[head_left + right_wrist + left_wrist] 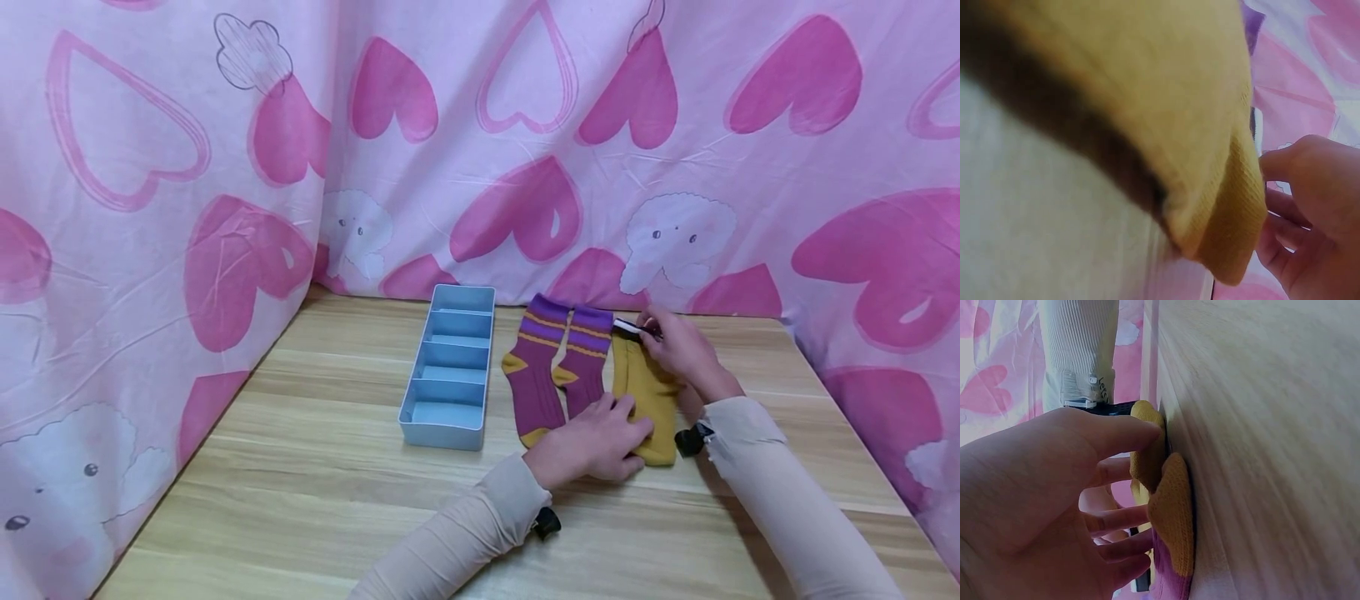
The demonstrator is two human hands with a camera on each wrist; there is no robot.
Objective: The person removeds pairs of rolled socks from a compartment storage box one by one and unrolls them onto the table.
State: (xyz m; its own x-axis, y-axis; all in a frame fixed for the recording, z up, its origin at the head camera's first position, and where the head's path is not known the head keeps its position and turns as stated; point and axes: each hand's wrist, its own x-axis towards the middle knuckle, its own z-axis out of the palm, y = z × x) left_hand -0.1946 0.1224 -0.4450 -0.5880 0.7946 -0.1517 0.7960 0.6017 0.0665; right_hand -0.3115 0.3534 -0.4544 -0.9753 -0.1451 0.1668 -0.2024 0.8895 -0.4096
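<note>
On the right of the table lies a yellow sock (651,400) with a black-and-white cuff; whether a second one lies under it I cannot tell. My right hand (681,350) pinches its cuff at the far end. In the right wrist view the yellow knit (1172,94) fills much of the picture, with the right hand (1319,206) at its edge. My left hand (597,442) rests near the toe end, fingers spread over the yellow sock and the neighbouring purple sock (585,358). In the left wrist view its thumb (1129,432) touches a yellow toe.
A second purple sock (534,367) with yellow heel and toe lies left of the first. Further left stands a light blue tray (442,435) with several compartments. A pink heart-patterned cloth (517,208) hangs behind the wooden table (300,500) and along its sides.
</note>
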